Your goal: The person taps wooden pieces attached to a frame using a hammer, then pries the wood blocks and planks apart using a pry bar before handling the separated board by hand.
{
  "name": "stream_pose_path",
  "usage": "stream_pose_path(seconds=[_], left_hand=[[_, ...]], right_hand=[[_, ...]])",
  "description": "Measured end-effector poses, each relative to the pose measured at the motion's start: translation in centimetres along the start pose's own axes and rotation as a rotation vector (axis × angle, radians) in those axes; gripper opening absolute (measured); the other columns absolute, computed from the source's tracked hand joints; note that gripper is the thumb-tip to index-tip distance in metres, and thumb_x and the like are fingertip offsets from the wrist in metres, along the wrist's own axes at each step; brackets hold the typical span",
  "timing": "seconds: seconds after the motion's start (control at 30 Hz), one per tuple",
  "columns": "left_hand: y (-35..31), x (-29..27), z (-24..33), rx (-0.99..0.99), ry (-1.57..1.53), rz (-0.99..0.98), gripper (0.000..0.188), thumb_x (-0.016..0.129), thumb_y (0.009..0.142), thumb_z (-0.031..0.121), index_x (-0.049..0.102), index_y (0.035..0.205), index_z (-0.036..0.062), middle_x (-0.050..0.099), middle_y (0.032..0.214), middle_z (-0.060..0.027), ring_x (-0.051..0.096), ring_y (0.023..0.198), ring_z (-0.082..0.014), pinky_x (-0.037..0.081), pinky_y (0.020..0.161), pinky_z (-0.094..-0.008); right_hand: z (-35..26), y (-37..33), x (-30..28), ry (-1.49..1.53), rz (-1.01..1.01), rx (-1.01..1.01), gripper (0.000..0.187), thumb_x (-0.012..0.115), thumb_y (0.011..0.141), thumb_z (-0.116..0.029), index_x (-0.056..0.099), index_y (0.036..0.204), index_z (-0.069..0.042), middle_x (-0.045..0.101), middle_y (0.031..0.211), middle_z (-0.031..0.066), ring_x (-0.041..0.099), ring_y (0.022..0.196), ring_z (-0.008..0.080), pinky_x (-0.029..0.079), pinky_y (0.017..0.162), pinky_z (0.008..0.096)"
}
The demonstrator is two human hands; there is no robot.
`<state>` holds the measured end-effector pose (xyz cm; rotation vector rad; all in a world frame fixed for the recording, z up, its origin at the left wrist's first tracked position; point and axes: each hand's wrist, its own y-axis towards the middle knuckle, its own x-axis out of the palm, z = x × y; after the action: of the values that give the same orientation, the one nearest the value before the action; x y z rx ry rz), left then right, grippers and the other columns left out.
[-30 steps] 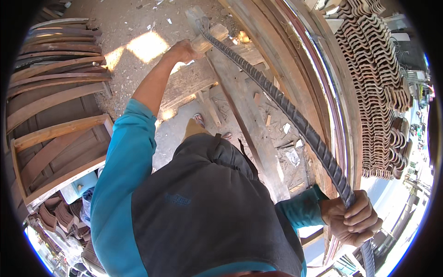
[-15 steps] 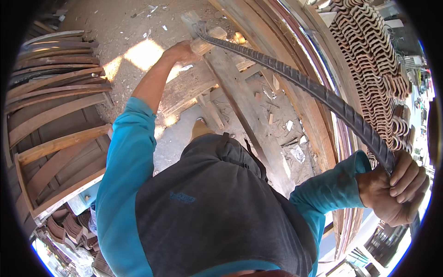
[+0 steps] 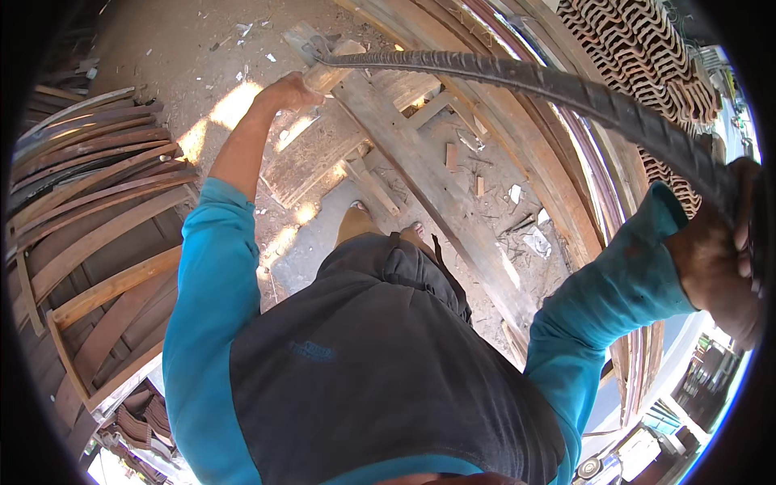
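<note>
Wooden frames and boards [image 3: 113,284] are stacked at the far left. The left hand [image 3: 293,93] has its fingers wrapped around the near end of a wooden block [image 3: 343,50] at the top of a long plank [image 3: 428,190]. A dark ribbed bar [image 3: 517,74] runs from the block across long boards [image 3: 533,174] to the right hand [image 3: 719,271], whose fingers grasp it. Roof tiles [image 3: 630,61] stand stacked at upper right.

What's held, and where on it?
Right hand: rebar, toward its end farther from the wooden block. Left hand: at that block's left end; grip unclear.
</note>
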<state>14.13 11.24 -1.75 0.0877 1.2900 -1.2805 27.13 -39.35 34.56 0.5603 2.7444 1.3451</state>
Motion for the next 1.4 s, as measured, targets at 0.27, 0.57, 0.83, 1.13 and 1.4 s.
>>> stream_pose_path(seconds=[0.27,0.57,0.83,1.13,1.4], left_hand=[[-3.0,0.8,1.8,0.103,-0.093,0.108,0.058,0.085,0.072,0.033,0.069,0.118,0.003,0.073,0.1,-0.018,0.068,0.087,-0.0285,0.054,0.079,-0.0383],[-7.6,-0.9,6.0,-0.032,0.164,0.249,0.097,0.081,0.07,0.059,0.05,0.138,-0.0033,0.059,0.134,-0.0246,0.058,0.125,-0.0349,0.049,0.1,-0.0446],[-22.3,0.3,28.0,1.409,-0.065,0.225,0.078,0.087,0.071,0.04,0.055,0.131,0.0017,0.062,0.12,-0.0177,0.059,0.113,-0.0349,0.048,0.099,-0.0479],[-27.0,3.9,38.1,1.575,-0.023,-0.209,0.057,0.083,0.079,0.036,0.062,0.118,-0.0009,0.069,0.093,-0.0205,0.067,0.087,-0.0411,0.053,0.078,-0.0466],[-28.1,4.3,39.4,1.473,0.165,-0.357,0.046,0.077,0.086,0.031,0.062,0.119,0.0021,0.071,0.09,-0.0238,0.07,0.087,-0.0425,0.055,0.074,-0.0463]], right_hand=[[2.7,-11.9,9.3,0.109,0.398,-0.429,0.033,0.063,0.085,-0.012,0.037,0.065,-0.017,0.042,0.044,-0.0042,0.038,0.033,0.0061,0.033,0.04,0.0208],[1.0,-14.7,6.0,-0.047,0.645,-0.284,0.032,0.061,0.095,-0.021,0.04,0.072,-0.014,0.041,0.05,-0.0004,0.037,0.039,0.0105,0.036,0.048,0.0254],[0.0,-15.8,8.8,-0.215,0.69,-0.295,0.028,0.056,0.097,-0.023,0.041,0.075,-0.014,0.043,0.056,-0.0003,0.042,0.043,0.0106,0.041,0.046,0.028],[-7.0,-14.5,7.4,-0.263,0.926,-0.508,0.045,0.044,0.103,-0.054,0.043,0.09,-0.01,0.05,0.07,0.0025,0.053,0.055,0.0134,0.052,0.056,0.0327],[-11.6,-16.5,7.6,-0.162,0.689,-0.497,0.037,0.037,0.108,-0.045,0.037,0.085,-0.017,0.039,0.057,-0.0047,0.035,0.039,0.0061,0.038,0.041,0.0253]])
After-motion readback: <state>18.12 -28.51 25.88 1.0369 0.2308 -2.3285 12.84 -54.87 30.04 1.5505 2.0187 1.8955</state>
